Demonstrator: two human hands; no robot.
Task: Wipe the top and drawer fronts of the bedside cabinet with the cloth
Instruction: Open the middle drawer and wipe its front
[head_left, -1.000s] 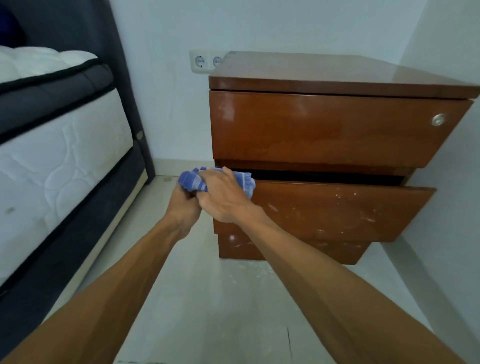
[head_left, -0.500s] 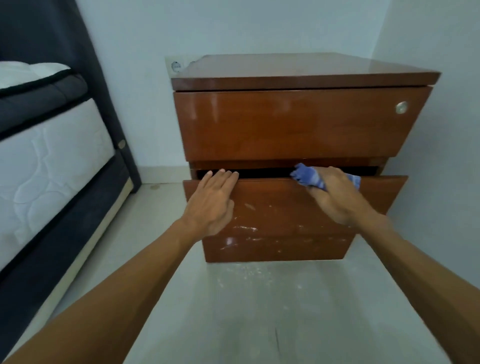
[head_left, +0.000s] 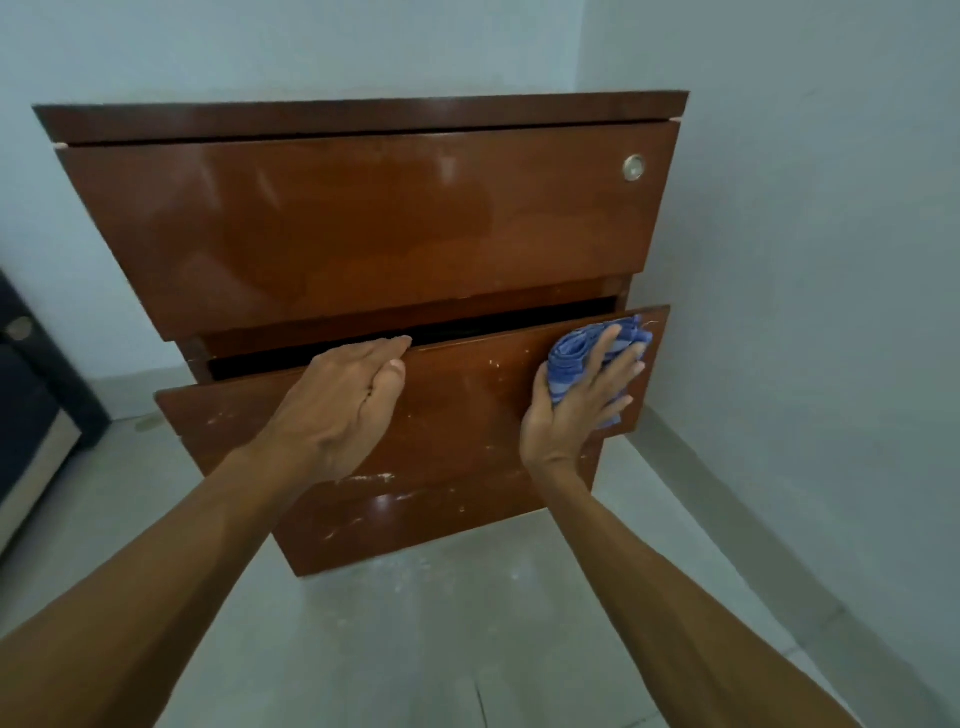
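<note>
The glossy reddish-brown wooden bedside cabinet (head_left: 363, 228) fills the upper half of the view, standing on a pale grey tiled floor (head_left: 415, 649) in the corner of light blue-grey walls (head_left: 805, 260). Its top drawer front is shut and carries a small round metal lock (head_left: 634, 168) toward 1 o'clock. The middle drawer front (head_left: 467, 395) stands pulled out a little, a dark gap showing along its upper edge, and its surface is flecked with whitish scuffs, as is the bottom front (head_left: 405, 525) below it.

The left hand (head_left: 337, 405) lies near the centre of the view, palm down on the middle drawer front, fingers held together with the tips hooked at the drawer's upper edge; it pinches nothing. The right hand (head_left: 576, 400), toward 3 o'clock of the left one, is spread flat with fingers fanned, pressing a bunched blue-and-white striped cloth (head_left: 571, 358) against the right end of the same drawer front. The cloth bulges out above the thumb and between the fingers, touching the wood just under the drawer's upper right corner.

At 9 o'clock, a dark bed frame (head_left: 31, 395) shows at the edge of view.
</note>
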